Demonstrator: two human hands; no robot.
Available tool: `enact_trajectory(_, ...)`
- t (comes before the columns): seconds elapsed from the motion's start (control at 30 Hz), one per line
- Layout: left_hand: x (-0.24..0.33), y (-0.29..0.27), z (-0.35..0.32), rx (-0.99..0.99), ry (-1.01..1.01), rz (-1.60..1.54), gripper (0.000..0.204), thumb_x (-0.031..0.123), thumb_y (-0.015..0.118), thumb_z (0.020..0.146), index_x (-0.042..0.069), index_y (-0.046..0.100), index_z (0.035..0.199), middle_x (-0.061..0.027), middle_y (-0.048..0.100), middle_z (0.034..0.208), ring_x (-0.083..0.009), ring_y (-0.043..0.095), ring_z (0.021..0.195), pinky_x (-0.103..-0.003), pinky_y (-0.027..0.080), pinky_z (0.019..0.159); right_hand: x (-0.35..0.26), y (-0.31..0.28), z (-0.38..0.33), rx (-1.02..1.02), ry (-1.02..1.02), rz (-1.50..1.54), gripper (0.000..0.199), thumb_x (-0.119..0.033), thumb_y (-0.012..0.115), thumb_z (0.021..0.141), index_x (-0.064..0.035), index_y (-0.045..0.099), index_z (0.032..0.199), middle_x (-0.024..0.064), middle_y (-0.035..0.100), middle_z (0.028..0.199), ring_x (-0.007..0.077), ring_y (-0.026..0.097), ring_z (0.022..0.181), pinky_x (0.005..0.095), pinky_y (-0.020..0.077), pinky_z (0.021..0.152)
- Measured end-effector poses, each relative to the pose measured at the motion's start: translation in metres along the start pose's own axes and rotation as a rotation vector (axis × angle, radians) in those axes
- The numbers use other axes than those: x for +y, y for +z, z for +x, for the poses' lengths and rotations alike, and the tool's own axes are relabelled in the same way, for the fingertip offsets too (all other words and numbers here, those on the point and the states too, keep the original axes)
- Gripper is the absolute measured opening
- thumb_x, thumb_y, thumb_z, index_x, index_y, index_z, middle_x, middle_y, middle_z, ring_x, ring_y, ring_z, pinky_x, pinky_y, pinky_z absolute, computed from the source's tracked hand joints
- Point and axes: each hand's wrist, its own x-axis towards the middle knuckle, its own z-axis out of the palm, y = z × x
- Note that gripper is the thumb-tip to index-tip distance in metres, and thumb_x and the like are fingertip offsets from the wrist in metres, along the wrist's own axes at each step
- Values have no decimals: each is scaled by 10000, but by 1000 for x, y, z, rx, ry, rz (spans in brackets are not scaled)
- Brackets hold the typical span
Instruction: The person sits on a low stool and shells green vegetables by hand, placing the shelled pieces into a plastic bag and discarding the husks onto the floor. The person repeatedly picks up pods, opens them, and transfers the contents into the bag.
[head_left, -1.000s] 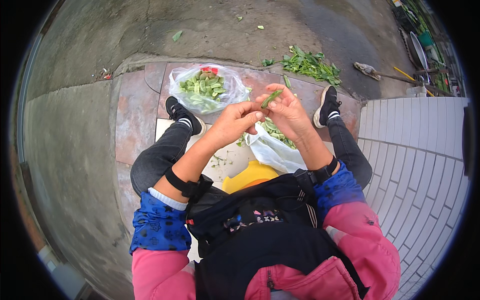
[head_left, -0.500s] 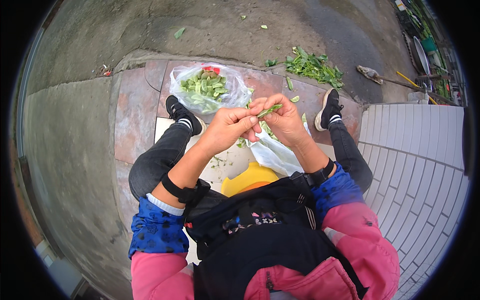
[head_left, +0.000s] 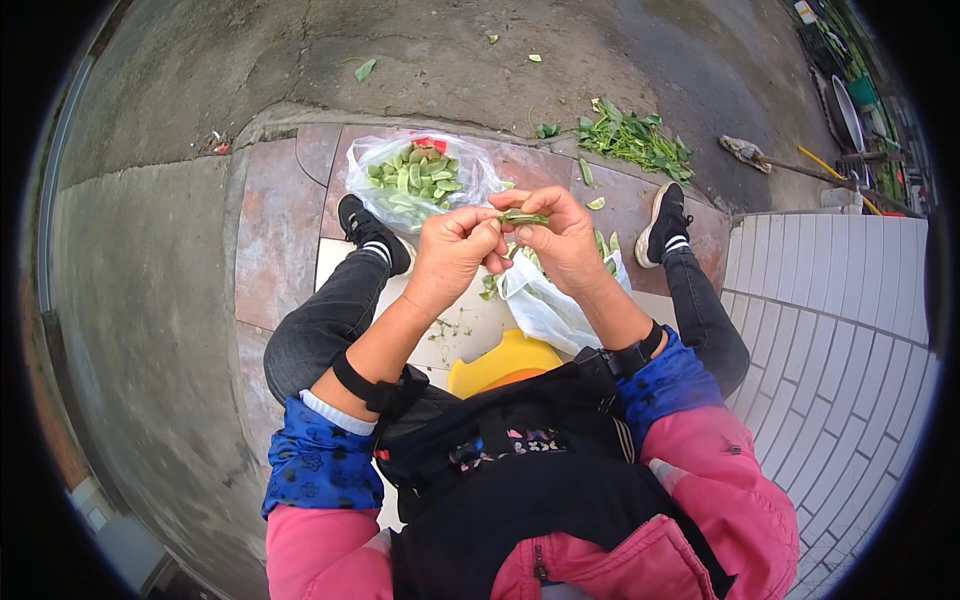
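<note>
Between my hands, above the floor, is a flat green bean pod (head_left: 524, 217). My right hand (head_left: 562, 240) pinches it between thumb and fingers, and the pod lies roughly level. The fingers of my left hand (head_left: 455, 250) are closed at the pod's left end; their tips partly cover it. Beyond my left hand lies an opened clear plastic bag (head_left: 482, 165) with many flat green pods (head_left: 415, 178) in it. Under my right wrist is a white plastic bag (head_left: 545, 308), partly hidden, with more green pods (head_left: 612, 243) at its mouth.
A yellow stool edge (head_left: 505, 360) shows between my legs. Small green trimmings (head_left: 447, 330) dot the pale tile. Farther off lie a heap of leafy greens (head_left: 635, 140) and a mop (head_left: 745, 153). My shoes flank the bags; a white tiled surface (head_left: 830, 330) is at right.
The bean pod, tilted up to the right before, now lies flatter and a little farther left. My right-hand fingers have shifted over it. The whole view has shifted slightly.
</note>
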Motion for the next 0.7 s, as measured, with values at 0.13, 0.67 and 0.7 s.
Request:
enact_trajectory(0.13, 1, -4, -2, -11, 61, 203, 145, 62, 552, 901, -39, 656, 903, -40, 619, 661, -99, 586, 546, -257, 505, 539, -5, -13, 0, -24, -123, -497, 182, -35, 697, 836, -56, 637, 1007, 52, 626, 1001, 133, 583, 873, 276, 473, 774)
enact_trajectory(0.67, -107, -66, -27, -557, 40, 1657, 113, 144, 685, 741, 43, 666, 695, -172, 670, 742, -315, 681, 732, -425, 544, 636, 117, -122, 109, 485, 428, -573, 311, -16, 555, 894, 57, 525, 1195, 142, 663, 971, 173, 648, 763, 299, 562, 637)
enact_trajectory(0.7, -105, -67, -23, -513, 82, 1626, 112, 143, 683, 748, 44, 667, 699, -174, 668, 737, -315, 679, 724, -425, 543, 628, 138, -147, 106, 658, 542, -635, 282, -22, 549, 889, 32, 550, 1166, 131, 666, 959, 162, 645, 763, 291, 558, 625)
